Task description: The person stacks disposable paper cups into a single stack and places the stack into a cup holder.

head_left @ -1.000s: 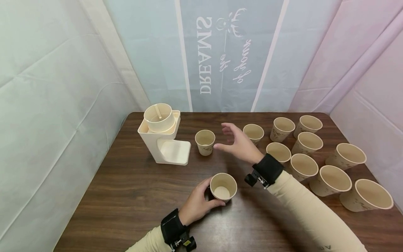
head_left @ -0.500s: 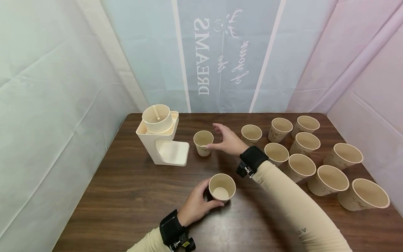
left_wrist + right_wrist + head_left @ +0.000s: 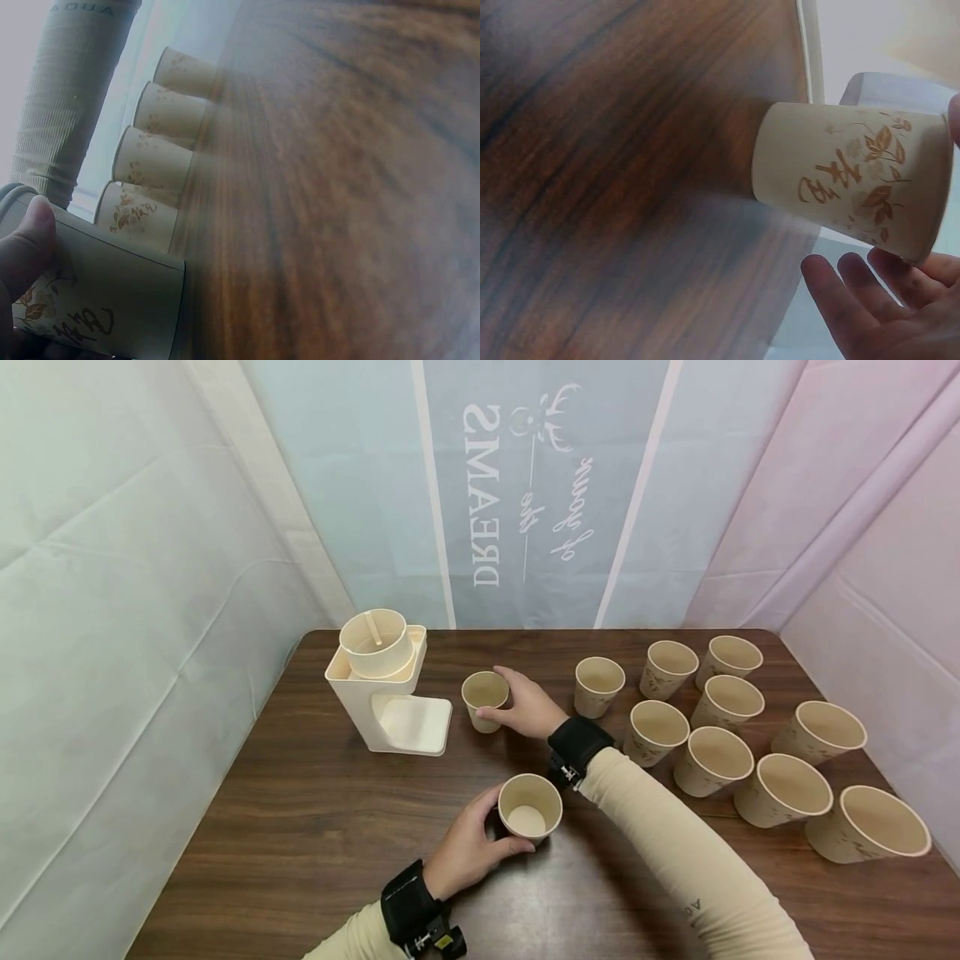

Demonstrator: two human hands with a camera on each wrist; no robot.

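My left hand [image 3: 467,850] grips a beige paper cup [image 3: 530,802] standing upright near the front middle of the table. Its thumb [image 3: 34,232] lies along the cup's side in the left wrist view, where a brown leaf print and lettering show. Farther back, my right hand [image 3: 525,706] is around the right side of a second paper cup [image 3: 480,692], thumb in front and index finger at the far rim. In the right wrist view this printed cup [image 3: 847,172] sits between the thumb and the fingers, some fingertips spread below its rim. Both cups look hollow inside.
A cream plastic stand [image 3: 360,702], shaped like a small coffee machine with a round container [image 3: 377,645] on top, is just left of the second cup. Several more paper cups [image 3: 716,760] stand upright across the right side of the dark wooden table [image 3: 300,835]. Fabric walls surround the table.
My right hand has moved left to the second cup, from beside it to around it. The left hand keeps its grip on the front cup, in the same place.
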